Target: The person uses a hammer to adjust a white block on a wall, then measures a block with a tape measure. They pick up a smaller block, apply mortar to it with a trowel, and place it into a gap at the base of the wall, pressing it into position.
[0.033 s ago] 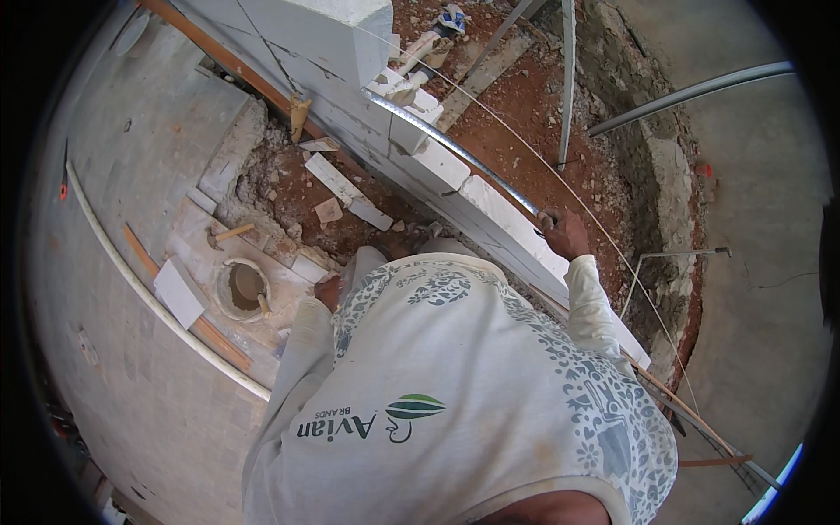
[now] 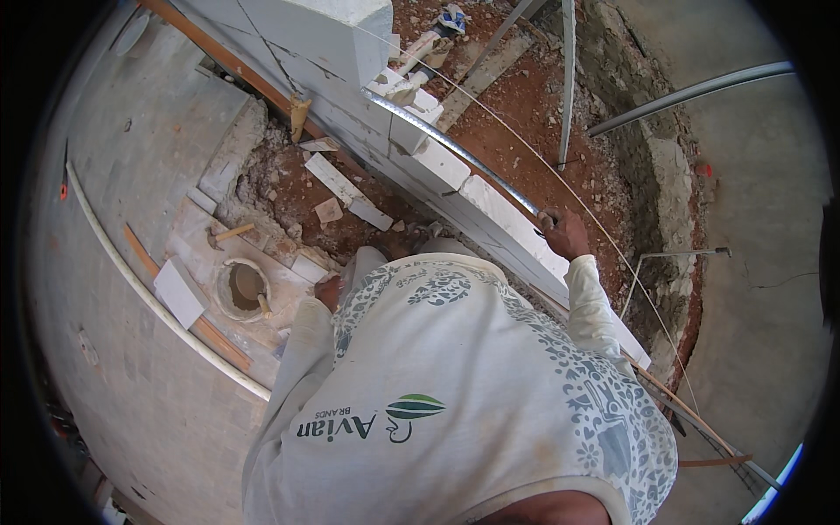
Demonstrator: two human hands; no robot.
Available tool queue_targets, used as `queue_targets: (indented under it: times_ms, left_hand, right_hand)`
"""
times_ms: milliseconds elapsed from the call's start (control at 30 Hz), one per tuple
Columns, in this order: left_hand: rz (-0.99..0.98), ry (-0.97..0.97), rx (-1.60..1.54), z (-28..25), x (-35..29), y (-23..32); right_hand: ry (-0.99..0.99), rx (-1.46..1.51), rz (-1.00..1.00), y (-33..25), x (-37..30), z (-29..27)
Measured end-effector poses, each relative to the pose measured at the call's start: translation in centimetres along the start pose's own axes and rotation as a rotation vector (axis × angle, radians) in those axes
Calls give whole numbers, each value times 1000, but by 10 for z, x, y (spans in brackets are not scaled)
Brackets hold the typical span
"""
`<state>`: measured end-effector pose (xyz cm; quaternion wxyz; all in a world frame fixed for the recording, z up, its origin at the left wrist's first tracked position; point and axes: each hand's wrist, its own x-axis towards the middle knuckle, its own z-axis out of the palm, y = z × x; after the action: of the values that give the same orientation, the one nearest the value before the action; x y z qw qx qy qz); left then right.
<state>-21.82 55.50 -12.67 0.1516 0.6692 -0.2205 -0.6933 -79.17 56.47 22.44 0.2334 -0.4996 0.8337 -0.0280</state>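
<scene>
A long, thin silvery metal strip (image 2: 464, 156) with small regular marks near its far end runs along the top of a low wall of white blocks (image 2: 512, 206). Its near end is in my right hand (image 2: 567, 234), whose fingers are closed round it above the wall's far side. At its other end the strip reaches a taller white block section (image 2: 350, 39). My left hand (image 2: 328, 293) is down beside my bent leg, partly covered by the sleeve and the leg, so its fingers are hard to make out.
Left of me stand a bucket (image 2: 219, 293) of grey mix, a hammer (image 2: 232, 233), a loose white block (image 2: 179, 291) and a pale curved pipe (image 2: 131, 280). A taut string (image 2: 525, 149) crosses beyond the wall. Metal poles (image 2: 568, 87) rise from the red soil (image 2: 516, 122).
</scene>
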Motion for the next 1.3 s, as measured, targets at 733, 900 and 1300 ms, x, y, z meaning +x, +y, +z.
queue_targets:
  times_ms: [733,900,1300]
  left_hand:
    - [-43,7,16,5,-17,21]
    - [-62,29,-2,12,-29,33]
    - [-9,4,28,8,-31,33]
  right_hand:
    - [-23,-16,4,1,-1,0]
    - [-14,42,15,-6,-3,-6]
    - [12,40,-9,-1,-2,-1]
